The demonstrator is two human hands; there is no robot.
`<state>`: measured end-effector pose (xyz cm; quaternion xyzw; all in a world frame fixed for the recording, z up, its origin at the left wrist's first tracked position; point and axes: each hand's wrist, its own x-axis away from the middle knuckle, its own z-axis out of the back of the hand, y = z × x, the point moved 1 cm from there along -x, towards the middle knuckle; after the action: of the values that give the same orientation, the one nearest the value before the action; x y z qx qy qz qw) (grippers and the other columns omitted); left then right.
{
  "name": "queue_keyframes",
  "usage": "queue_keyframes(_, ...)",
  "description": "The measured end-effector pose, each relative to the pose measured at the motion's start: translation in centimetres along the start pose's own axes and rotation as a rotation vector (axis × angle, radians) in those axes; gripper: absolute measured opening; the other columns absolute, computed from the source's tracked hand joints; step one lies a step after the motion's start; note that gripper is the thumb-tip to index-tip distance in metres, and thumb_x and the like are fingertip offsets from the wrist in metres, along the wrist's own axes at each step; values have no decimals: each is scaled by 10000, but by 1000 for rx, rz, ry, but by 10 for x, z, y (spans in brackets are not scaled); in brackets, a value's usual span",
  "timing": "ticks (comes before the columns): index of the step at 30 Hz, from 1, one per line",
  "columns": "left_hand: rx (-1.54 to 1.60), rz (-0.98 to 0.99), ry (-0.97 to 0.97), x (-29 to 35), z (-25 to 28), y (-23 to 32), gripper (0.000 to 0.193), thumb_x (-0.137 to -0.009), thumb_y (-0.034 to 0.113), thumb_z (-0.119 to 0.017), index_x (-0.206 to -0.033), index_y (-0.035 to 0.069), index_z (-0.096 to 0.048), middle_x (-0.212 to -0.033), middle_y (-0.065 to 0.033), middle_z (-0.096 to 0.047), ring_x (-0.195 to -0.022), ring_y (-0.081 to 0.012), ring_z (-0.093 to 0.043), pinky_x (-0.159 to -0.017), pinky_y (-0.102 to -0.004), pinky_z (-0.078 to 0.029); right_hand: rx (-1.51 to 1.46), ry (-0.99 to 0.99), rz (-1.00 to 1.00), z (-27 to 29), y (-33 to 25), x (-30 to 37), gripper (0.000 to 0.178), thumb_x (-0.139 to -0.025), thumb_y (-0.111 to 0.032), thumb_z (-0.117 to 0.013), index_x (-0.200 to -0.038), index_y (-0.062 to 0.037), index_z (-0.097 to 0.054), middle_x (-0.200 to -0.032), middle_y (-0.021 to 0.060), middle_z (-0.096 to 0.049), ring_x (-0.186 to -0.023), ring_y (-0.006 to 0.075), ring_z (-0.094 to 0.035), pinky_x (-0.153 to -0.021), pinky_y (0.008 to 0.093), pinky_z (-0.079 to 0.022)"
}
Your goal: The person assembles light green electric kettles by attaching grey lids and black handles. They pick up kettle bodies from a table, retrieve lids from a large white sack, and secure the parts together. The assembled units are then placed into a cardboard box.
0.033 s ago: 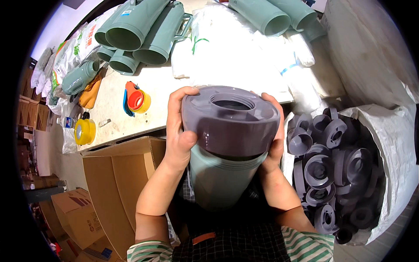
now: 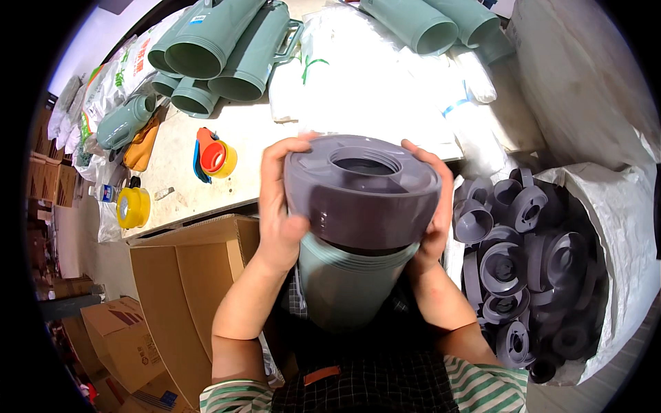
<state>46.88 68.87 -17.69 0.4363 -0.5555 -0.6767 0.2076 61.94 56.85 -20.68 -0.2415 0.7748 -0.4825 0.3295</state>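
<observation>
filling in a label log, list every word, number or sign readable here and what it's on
Print is located here, not copied out.
White bag, upper left: large red and green print.
Upper-left green shell: small blue-and-white sticker, too small to read.
Carton, lower left: dark marks; small print too blurred.
Blue-labelled bottle: too small.
Held grey collar and pale-green body: none visible.

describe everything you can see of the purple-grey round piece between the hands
The purple-grey round piece is wide and looks like glossy plastic, with a smooth side wall and a ringed opening in the middle of its top. It sits, top up, over the ridged end of the green cylinder; whether fully seated cannot be told. The left hand and right hand grip its opposite sides.
</observation>
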Motion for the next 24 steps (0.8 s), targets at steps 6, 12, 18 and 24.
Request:
queue_keyframes(6, -382, -482, -295, -13, 24, 9, 922, -453, 340, -981, -1197, 62, -512, -1070, -129, -509, -990, -300, -495, -941, -466, -424, 407, -320, 561, 17, 4, -14, 954, -608, -500, -955, -1305, -40, -493, -1254, 140, -582, -1159, 313, -559, -1140, 572, -328)
queue_keyframes(12, -603, -307, -296, -21, 15, 6, 745, -578, 303, -922, -1134, 48, -497, -1012, -145, -490, -940, -330, -480, -847, -419, -424, 698, -343, 466, -3, -12, -19, 884, -546, -339, -952, -1300, -95, -560, -1200, 114, -587, -1120, 341, -541, -1130, 600, -291)
queue_keyframes(18, -498, -359, -205, -15, 7, -22, 591, -647, 256, -885, -1056, 50, -512, -962, -136, -496, -893, -339, -485, -796, -415, -423, 682, -314, 471, 4, 2, -17, 712, -616, -255, -928, -1230, -94, -603, -1143, 89, -622, -1080, 324, -567, -1097, 595, -301)
queue_keyframes(24, -245, -192, -79, -20, -3, -27, 290, -920, 291, -670, -871, 26, -563, -830, -96, -493, -800, -250, -480, -751, -355, -412, 768, -265, 395, -11, -16, -14, 650, -610, -202, -914, -1178, -88, -617, -1121, 95, -634, -1060, 329, -580, -1107, 594, -290)
